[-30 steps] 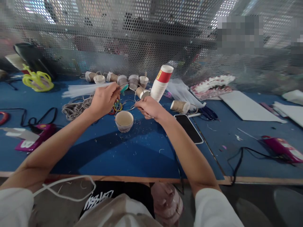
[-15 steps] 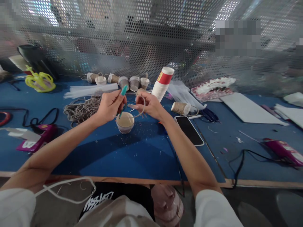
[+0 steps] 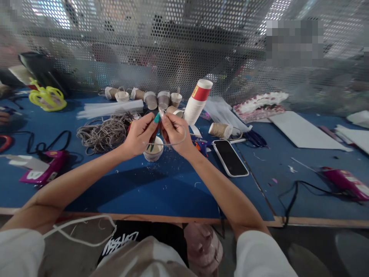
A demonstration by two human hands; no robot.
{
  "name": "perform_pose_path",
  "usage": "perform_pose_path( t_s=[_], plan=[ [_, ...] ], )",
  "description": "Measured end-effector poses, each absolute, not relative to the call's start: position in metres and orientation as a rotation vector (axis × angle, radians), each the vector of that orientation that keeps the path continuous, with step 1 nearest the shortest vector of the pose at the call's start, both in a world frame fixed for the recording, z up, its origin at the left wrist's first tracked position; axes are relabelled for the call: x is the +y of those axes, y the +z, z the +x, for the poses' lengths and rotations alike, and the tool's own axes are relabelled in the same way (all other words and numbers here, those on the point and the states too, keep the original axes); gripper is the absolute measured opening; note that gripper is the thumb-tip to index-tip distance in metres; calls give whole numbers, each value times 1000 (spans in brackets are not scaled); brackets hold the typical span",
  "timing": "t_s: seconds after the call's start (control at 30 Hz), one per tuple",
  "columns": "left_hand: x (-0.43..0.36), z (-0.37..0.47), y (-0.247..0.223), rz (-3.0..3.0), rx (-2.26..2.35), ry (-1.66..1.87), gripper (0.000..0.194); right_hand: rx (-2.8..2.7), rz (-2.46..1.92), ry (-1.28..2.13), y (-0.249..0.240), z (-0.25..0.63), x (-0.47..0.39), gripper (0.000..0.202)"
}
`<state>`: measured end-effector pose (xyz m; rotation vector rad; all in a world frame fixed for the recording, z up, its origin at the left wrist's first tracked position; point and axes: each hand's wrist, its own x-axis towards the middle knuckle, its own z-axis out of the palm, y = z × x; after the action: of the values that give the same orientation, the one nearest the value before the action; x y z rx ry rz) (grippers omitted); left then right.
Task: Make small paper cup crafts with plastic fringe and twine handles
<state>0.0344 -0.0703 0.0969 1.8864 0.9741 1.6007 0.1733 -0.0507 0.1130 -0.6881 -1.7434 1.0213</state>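
- Left hand (image 3: 140,134): fingers curled closed around a teal-tipped tool (image 3: 156,122); the tip sticks up between both hands.
- Right hand (image 3: 175,131): thumb and fingers pinched closed at the top of the tool, touching the left fingertips; a thin pale cord (image 3: 175,143) loops out below it toward the right.
- Whether the right hand grips the tool or only the cord: can't tell.
- Both hands sit just above a small paper cup (image 3: 153,151), which stands upright on the blue table (image 3: 150,188).
- Left of the hands: loose coil of twine (image 3: 102,132), with a bundle of clear sticks (image 3: 111,109) behind it.
- Behind the hands: row of small cups (image 3: 157,99) and a tilted stack of red-and-white paper cups (image 3: 197,102).
- Right: spool of twine (image 3: 220,130), phone (image 3: 230,157) lying screen-up.
- Far edges: pink glue guns (image 3: 43,172) on both sides of the table.
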Motion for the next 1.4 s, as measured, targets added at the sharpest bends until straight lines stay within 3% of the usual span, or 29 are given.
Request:
perform_pose_path(
  t_s=[0.4,0.77,1.1,1.4],
  plan=[
    [-72,40,102,1631,896,1482,45,-1794,-919,1215,118,174,-50,39],
    [-65,39,95,1594,984,1509,43,-1722,-891,1142,108,172,-44,47],
    [-62,40,92,1595,929,1499,39,-1647,-880,1306,104,168,-41,42],
    [-37,0,106,1738,1247,1554,36,-1968,-1250,1072,121,186,-32,43]
  ],
)
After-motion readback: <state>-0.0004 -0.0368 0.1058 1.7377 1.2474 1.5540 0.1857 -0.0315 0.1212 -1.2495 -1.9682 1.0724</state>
